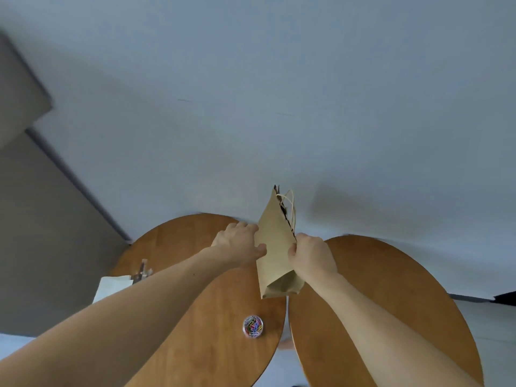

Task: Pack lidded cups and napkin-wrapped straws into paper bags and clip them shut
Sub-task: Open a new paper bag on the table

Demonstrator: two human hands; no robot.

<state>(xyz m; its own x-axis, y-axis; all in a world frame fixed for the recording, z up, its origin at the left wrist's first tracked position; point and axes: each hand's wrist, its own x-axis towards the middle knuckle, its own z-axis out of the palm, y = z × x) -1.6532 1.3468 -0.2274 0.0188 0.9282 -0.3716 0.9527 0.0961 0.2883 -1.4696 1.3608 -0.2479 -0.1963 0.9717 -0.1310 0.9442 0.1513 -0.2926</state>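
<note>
Both bare forearms, left (pixel 125 317) and right (pixel 377 331), reached from the near edge toward the middle of the scene. The left hand (pixel 237 243) gripped the left edge of the paper bag (pixel 275 255), thumb on the near face and fingers curled behind. The right hand (pixel 311 255) was closed on the bag's right edge, just below the torn-looking mouth. The bag was tilted, with its folded base toward the camera and its mouth and twine handles (pixel 290 205) pointing far. It was held above the narrow gap between the left table (pixel 195 317) and the right table (pixel 405 289). Whether the base touched either tabletop could not be judged from this angle, and the contents were hidden.

A round clear dish of coloured paper clips (pixel 253 326) stood on the left table, near and slightly left of the bag. A white napkin (pixel 111 289) lay at that table's left edge, with a small pale object beside it that was too blurred to name.

Hazards, as judged:
- The mouth appeared unclipped, so a cup inside could slide toward it if the tilt grew.
- Fetching a clip would free one hand. The remaining one-sided grip could let the bag twist or sag.
- A slip here would drop the bag into the gap between the tables.
</note>
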